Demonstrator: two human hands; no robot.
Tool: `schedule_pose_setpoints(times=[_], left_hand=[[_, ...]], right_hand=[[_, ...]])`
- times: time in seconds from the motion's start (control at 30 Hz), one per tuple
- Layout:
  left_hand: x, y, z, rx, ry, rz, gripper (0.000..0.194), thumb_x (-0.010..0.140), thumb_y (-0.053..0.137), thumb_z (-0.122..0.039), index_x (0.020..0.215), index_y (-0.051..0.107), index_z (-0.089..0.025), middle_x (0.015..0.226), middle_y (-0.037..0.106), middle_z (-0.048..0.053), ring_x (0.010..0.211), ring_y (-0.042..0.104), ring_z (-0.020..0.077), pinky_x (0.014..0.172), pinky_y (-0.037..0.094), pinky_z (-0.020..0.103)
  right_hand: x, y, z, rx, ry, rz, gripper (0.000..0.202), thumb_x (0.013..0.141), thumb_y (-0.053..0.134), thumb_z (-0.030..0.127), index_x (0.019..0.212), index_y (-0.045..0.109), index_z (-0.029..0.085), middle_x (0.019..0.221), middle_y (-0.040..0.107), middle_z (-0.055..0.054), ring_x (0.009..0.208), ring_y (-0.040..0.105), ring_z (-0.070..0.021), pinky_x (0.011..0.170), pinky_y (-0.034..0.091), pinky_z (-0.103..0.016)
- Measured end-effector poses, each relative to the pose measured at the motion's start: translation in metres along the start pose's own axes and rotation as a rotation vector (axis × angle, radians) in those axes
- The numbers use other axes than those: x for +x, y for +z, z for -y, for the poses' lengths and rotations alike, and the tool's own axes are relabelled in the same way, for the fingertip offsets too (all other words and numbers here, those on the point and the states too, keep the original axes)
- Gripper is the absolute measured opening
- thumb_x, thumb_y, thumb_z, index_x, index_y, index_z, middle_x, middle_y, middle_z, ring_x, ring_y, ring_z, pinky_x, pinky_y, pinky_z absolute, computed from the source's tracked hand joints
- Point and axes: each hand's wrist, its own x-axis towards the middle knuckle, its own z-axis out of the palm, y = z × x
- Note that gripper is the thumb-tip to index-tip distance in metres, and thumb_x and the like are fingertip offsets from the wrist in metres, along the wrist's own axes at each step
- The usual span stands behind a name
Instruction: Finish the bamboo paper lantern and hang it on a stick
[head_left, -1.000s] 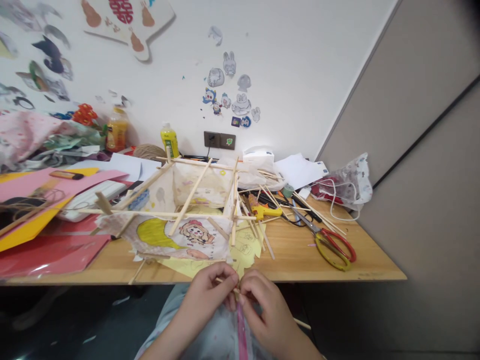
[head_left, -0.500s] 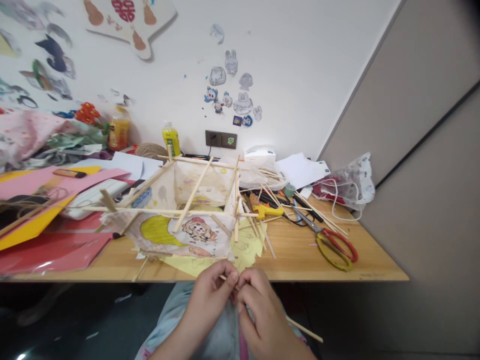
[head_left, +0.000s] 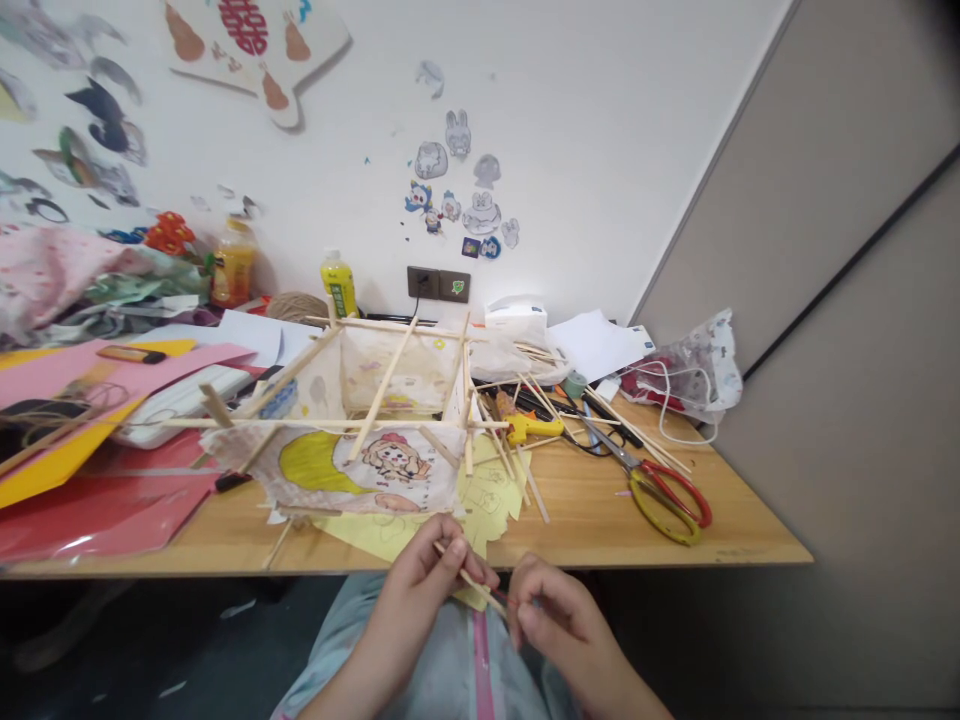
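Note:
My left hand (head_left: 429, 580) is closed on a thin wooden stick (head_left: 480, 588), held at a slant above my lap. My right hand (head_left: 553, 612) is beside it, thumb and fingers pinched together. A thin red thread (head_left: 501, 597) runs from near the stick to those fingertips; its far end is hidden. Just beyond both hands, on the table, stands a frame of wooden sticks (head_left: 386, 385) with pale sheets on its sides. Its front sheet (head_left: 397, 470) bears a drawn figure and a yellow shape. Yellow paper (head_left: 491, 490) lies under the frame.
Scissors (head_left: 664, 500) with red and yellow handles lie at the right, near a yellow glue gun (head_left: 529, 428) and loose sticks. Coloured paper (head_left: 82, 500) and fabric crowd the left side. Bottles (head_left: 340, 285) stand by the wall. The table's front edge (head_left: 637, 565) runs just past my hands.
My right hand has moved right, away from my left, and the red thread now shows between them. The stick end that stuck out beyond my right hand is out of sight.

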Motion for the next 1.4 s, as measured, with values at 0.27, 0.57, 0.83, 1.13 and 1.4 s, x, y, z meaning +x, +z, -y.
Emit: schedule_pose_setpoints(times=[0.27, 0.57, 0.83, 1.13, 1.4], left_hand=[[-0.003, 0.000, -0.010, 0.023, 0.075, -0.044, 0.031, 0.082, 0.056, -0.046, 0.070, 0.048, -0.018, 0.060, 0.062, 0.000, 0.057, 0.061, 0.0133, 0.055, 0.043, 0.023], [-0.002, 0.000, -0.035, -0.116, 0.164, 0.173, 0.028, 0.083, 0.059, -0.039, 0.068, 0.049, -0.017, 0.059, 0.059, -0.002, 0.046, 0.057, 0.0108, 0.050, 0.044, 0.023], [-0.011, 0.004, -0.070, 0.052, 0.231, 0.131, 0.029, 0.082, 0.059, -0.042, 0.067, 0.052, -0.018, 0.058, 0.062, 0.000, 0.050, 0.059, 0.0145, 0.052, 0.045, 0.026], [0.001, 0.040, -0.066, 0.149, 0.179, 0.171, 0.037, 0.076, 0.059, -0.053, 0.065, 0.051, -0.019, 0.056, 0.062, 0.002, 0.051, 0.061, 0.0154, 0.054, 0.046, 0.026], [-0.003, 0.035, -0.045, 0.075, -0.022, 0.228, 0.038, 0.073, 0.062, -0.053, 0.065, 0.049, -0.018, 0.054, 0.062, 0.001, 0.049, 0.061, 0.0150, 0.051, 0.043, 0.024]], right_hand=[[-0.020, -0.044, 0.004, 0.207, 0.274, 0.036, 0.038, 0.075, 0.063, 0.055, 0.072, 0.052, 0.019, 0.050, 0.036, 0.008, 0.043, 0.027, -0.0049, 0.043, 0.022, -0.019], [-0.014, -0.091, 0.023, -0.257, 0.330, 0.090, 0.034, 0.079, 0.060, 0.050, 0.072, 0.061, 0.016, 0.064, 0.051, 0.000, 0.059, 0.043, -0.0114, 0.055, 0.034, -0.023], [-0.016, -0.126, 0.013, -0.378, 0.206, -0.235, 0.024, 0.078, 0.062, 0.043, 0.076, 0.068, 0.020, 0.068, 0.058, -0.002, 0.066, 0.053, -0.0171, 0.063, 0.043, -0.031], [-0.002, -0.051, 0.061, -0.319, 0.085, 0.121, 0.026, 0.087, 0.052, 0.041, 0.084, 0.070, 0.023, 0.077, 0.064, -0.003, 0.074, 0.058, -0.0177, 0.070, 0.043, -0.030], [0.009, 0.014, 0.017, 0.335, 0.122, -0.274, 0.038, 0.076, 0.060, 0.056, 0.068, 0.058, 0.019, 0.057, 0.048, 0.002, 0.054, 0.044, -0.0115, 0.054, 0.038, -0.024]])
